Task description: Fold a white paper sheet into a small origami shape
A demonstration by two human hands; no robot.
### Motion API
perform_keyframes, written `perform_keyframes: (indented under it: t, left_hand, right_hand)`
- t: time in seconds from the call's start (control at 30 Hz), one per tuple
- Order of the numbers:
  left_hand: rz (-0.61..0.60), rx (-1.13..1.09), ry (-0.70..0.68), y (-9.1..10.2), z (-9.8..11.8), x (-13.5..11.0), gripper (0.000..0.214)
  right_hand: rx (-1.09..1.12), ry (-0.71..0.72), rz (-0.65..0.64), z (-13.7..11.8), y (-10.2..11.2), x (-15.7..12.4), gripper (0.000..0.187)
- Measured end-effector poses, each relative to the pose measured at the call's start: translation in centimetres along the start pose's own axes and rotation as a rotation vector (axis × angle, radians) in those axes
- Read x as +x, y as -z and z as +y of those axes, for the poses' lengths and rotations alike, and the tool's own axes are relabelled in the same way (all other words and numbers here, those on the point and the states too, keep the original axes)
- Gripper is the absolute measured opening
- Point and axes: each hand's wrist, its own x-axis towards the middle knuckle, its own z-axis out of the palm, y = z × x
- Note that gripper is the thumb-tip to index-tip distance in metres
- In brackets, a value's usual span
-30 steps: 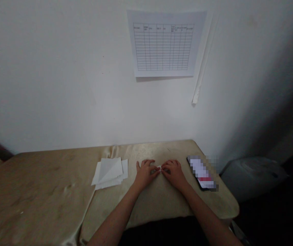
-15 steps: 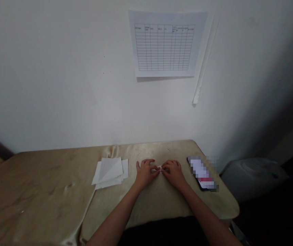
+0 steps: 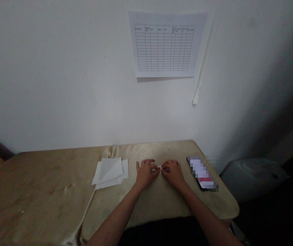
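Note:
Between my two hands, just above or on the tabletop, is a small white piece of paper (image 3: 160,169), mostly covered by fingertips. My left hand (image 3: 145,172) pinches its left side with thumb and index finger, the other fingers loosely spread. On the opposite side my right hand (image 3: 173,172) pinches it the same way, its remaining fingers curled. How the small piece is folded cannot be made out. To the left of my left hand lies a loose stack of white paper sheets (image 3: 110,171), some faintly lined.
The table (image 3: 159,205) has a wrinkled tan cover with a seam left of centre. A phone (image 3: 203,174), partly blurred out, lies near the right edge. A printed grid sheet (image 3: 165,48) hangs on the wall. A pale plastic container (image 3: 251,177) stands beyond the right edge.
Hardly anything differs. Both hands keep their place and their pinch on the small white paper, with only very slight finger movement.

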Motion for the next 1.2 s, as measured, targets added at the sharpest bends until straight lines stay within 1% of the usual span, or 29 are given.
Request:
perform_keyframes:
  t: [0.17,0.3,0.47,0.7,0.93,1.2]
  left_hand:
    - [-0.002,0.007,-0.006,-0.1,-0.1,0.0,0.012]
    - [-0.013,0.010,-0.027,0.1,-0.2,-0.1,0.015]
    - [-0.002,0.015,-0.009,-0.1,-0.3,0.0,0.016]
    - [-0.009,0.016,-0.007,-0.3,-0.6,0.3,0.016]
    - [-0.055,0.040,-0.010,-0.1,-0.8,0.4,0.019]
    - [-0.028,0.030,-0.034,-0.3,-1.0,0.4,0.016]
  right_hand:
    - [0.040,-0.013,0.008,0.9,-0.1,0.0,0.011]
    - [0.028,0.009,0.005,1.4,-0.1,-0.2,0.009]
    - [-0.030,0.035,-0.009,1.2,0.0,-0.3,0.008]
    - [-0.147,0.079,-0.029,0.6,0.1,-0.4,0.012]
    - [-0.180,0.073,-0.019,0.7,-0.6,-0.3,0.014]
    - [-0.220,0.071,0.003,0.9,-1.1,-0.2,0.013]
